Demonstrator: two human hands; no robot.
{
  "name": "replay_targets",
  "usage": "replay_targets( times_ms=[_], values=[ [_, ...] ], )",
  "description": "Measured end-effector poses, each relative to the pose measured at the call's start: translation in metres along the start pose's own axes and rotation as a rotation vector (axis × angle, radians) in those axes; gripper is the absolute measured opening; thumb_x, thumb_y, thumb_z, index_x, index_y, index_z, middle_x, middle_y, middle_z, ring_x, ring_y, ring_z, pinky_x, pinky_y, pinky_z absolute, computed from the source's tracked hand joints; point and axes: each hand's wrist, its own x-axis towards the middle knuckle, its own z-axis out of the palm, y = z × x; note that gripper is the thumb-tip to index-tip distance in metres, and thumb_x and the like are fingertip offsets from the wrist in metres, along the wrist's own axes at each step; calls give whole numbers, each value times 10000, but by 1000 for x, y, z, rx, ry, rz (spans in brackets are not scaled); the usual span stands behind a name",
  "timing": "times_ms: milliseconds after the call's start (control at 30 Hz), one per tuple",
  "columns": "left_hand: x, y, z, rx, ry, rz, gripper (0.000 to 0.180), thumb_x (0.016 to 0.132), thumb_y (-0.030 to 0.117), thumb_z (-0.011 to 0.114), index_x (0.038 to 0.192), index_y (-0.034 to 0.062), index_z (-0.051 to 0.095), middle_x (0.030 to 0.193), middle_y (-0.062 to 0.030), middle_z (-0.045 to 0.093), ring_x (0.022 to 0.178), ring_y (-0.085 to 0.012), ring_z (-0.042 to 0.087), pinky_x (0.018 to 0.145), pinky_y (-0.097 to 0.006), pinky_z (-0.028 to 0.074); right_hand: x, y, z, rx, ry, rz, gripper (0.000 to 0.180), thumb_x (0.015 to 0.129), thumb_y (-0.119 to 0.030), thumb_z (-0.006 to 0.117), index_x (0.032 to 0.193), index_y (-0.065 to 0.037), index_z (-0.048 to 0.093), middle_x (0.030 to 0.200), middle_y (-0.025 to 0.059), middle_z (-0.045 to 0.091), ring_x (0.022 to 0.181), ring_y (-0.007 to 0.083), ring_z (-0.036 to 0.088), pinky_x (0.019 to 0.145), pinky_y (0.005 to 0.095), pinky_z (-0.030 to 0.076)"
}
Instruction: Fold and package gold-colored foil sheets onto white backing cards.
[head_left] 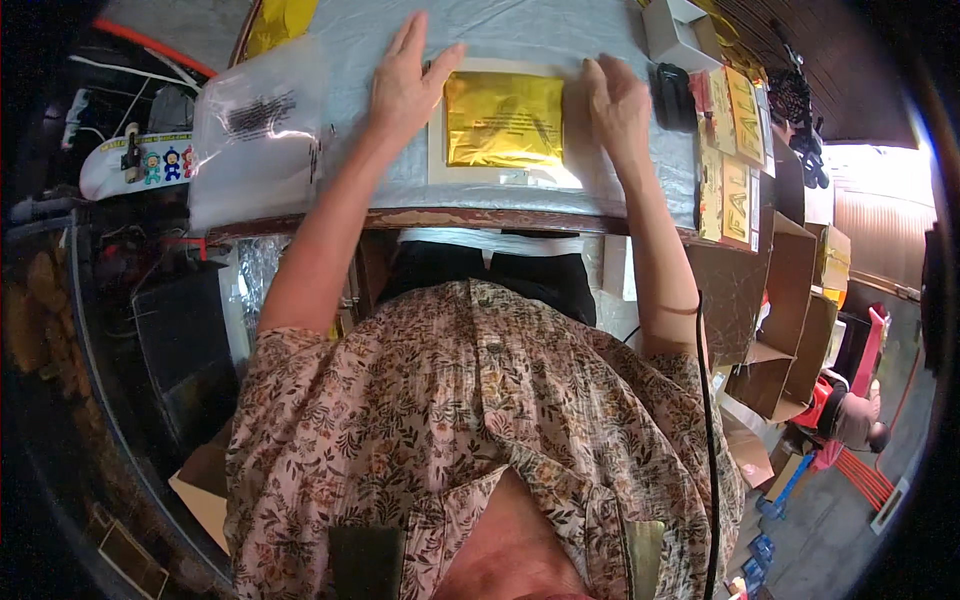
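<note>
A shiny gold foil packet [505, 118] lies flat on a pale, flat board or card [437, 165], with small dark print on its face. To its left, my left hand [405, 85] is open, fingers stretched away from me and the thumb at the packet's upper left corner. My right hand [618, 105] hovers or rests just right of the packet, apart from it. Its fingers are loosely bent with nothing visible in them, and their tips are partly hidden. Grey-white plastic sheeting [340, 30] covers the table beneath.
Clear plastic bags [250, 160] lie at the table's left. On the right are a black object [674, 98], several yellow printed packages [738, 200] and an open white box [683, 32]. Brown cardboard boxes [790, 310] stand beyond the right edge. A skateboard deck [135, 165] is at left.
</note>
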Motion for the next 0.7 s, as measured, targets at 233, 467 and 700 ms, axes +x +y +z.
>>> replay_targets(
  times_ms=[233,467,700],
  values=[
    [-35,-6,-12,410,-253,519,875,980,654,484,1579,38,318,1649,-160,307,1533,-305,274,1241,-558,152,-42,-44,29,-435,-235,-519,650,1038,-385,534,1526,13,373,1596,232,360,1483,382,344,1219,527,259],
    [-45,6,-14,523,-372,514,990,916,723,528,1610,69,264,1679,-117,250,1555,-288,219,1258,-557,96,-58,-30,41,-500,-335,-484,741,1032,-479,503,1552,18,321,1623,190,330,1509,347,307,1215,539,240],
    [-42,5,-13,480,-379,487,952,924,677,563,1598,58,298,1687,-111,236,1556,-297,216,1253,-563,96,-50,-18,25,-549,-346,-434,731,1038,-485,483,1594,-55,278,1641,155,311,1513,346,301,1215,563,225]
  ],
)
